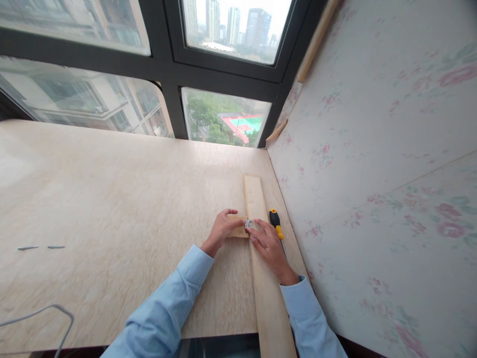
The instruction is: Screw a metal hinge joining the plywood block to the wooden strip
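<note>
A long pale wooden plank (268, 293) lies lengthwise on the marble-look tabletop (112, 199), near the right wall. A small wooden block (238, 231) butts against the plank's left side. My left hand (221, 229) presses down on that block. My right hand (269, 244) rests on the plank, its fingertips at a small metal hinge (249, 224) that bridges block and plank. A screwdriver with a yellow and black handle (276, 223) lies on the table just right of the plank, beside my right hand.
Floral wallpaper covers the wall (372, 174) close on the right. Dark-framed windows (208, 69) stand behind the table's far edge. Two small dark marks or screws (40, 247) lie at the far left. A bent metal wire frame (55, 318) shows at the front-left corner.
</note>
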{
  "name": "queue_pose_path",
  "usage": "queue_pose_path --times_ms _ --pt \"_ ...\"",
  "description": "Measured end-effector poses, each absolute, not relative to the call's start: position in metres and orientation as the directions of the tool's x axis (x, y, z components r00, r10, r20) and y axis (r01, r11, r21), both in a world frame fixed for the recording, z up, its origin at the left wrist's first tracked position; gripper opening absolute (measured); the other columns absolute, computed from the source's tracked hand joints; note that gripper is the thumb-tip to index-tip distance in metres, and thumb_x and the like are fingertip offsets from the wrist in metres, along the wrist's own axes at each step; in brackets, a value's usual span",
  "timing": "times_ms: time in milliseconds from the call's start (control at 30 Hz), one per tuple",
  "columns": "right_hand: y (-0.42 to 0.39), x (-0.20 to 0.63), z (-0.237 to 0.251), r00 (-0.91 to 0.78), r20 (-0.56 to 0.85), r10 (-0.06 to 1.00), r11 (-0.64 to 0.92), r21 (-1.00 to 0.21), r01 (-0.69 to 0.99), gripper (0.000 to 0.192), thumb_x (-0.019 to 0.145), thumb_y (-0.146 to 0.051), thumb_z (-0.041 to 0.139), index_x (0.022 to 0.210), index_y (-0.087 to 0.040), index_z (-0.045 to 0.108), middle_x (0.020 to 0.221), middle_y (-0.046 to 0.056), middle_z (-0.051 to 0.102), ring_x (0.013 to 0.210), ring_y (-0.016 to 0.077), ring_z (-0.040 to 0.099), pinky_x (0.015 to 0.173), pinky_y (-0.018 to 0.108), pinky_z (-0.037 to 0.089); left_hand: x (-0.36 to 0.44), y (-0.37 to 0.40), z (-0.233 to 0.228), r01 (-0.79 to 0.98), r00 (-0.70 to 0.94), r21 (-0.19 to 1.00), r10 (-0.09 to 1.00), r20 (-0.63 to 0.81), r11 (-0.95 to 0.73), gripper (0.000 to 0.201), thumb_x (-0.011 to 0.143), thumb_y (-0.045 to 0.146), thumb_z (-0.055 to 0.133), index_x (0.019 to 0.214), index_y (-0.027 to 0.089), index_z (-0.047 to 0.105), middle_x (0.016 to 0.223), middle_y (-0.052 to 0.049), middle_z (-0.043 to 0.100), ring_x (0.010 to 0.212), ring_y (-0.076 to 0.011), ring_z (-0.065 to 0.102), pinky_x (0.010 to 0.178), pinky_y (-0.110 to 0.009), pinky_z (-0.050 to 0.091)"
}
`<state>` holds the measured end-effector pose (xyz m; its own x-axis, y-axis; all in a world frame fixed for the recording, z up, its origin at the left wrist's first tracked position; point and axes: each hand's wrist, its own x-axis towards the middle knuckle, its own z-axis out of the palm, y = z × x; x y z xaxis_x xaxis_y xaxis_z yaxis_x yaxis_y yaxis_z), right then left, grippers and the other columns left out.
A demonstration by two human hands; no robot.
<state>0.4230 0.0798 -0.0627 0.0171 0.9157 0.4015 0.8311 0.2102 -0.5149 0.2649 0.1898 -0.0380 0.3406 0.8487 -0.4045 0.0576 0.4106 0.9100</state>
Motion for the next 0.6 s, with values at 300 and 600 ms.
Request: queue_pose_path --times_ms 300,600 --pt "0.0786 0.4219 -0.0606 0.040 0.383 0.923 0.194 -0.552 0.811 0.030 0.096 -0.028 0.051 0.120 -0.030 0.069 0.136 0.010 0.056 0.126 0.0254 0.051 0.101 0.047 0.048 0.2649 0.1896 -0.0429 0.084 0.348 0.920 0.853 -0.388 0.384 0.056 0.059 0.027 0.083 0.108 0.014 0.060 0.079 -0.002 0.065 0.066 -0.0147 0.061 0.061 -0.025 0.048" --pt "0.0769 0.4225 -0.0587 0.127 0.338 0.933 0.147 -0.677 0.721 0.030 0.095 -0.032 0.054 0.123 -0.030 0.066 0.133 0.007 0.060 0.127 0.0239 0.051 0.108 0.048 0.044 0.2649 0.1898 -0.0441 0.041 0.364 0.921 0.853 -0.376 0.388 0.057 0.059 0.027 0.083 0.109 0.012 0.059 0.082 -0.005 0.067 0.070 -0.0168 0.064 0.061 -0.026 0.048"
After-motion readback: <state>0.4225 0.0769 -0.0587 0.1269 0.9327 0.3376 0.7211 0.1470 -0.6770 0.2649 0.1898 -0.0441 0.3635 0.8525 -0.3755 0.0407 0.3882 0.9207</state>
